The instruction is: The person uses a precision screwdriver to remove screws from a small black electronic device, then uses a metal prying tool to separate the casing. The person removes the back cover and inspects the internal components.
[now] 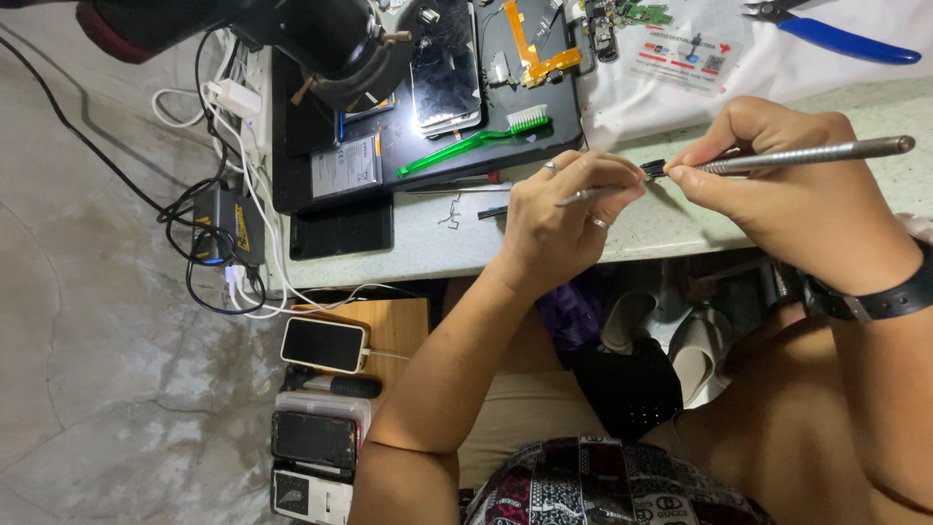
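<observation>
Two bare hands, close together above the front edge of the tabletop (671, 219). Left hand (559, 219): closed around slim metal tweezers (593, 192), thumb and forefinger pressing the legs, tips pointing right towards a small dark part (653, 168). Right hand (777, 190): pinched like a pen grip near the front of a long silver rod tool (816, 154), tail of the tool trailing off to the right. Sits between the two tool tips, that dark part, lifted just clear of the tabletop; too small to tell what kind of piece.

Looks like fine work on the part itself, held by one tool and probed by the other. Calls next for a steady pinch and very small, light motion at the tips, lest the part spring away.

Left forearm reaching up from below, wrist bent slightly inward, rings on two fingers. Right wrist cocked over, black watch (875, 301) strapped on.

Farther out: green toothbrush (476, 139) on a black work mat (330, 209), a bare phone screen (445, 73) beyond, blue-handled cutters (846, 41) at the far right.
</observation>
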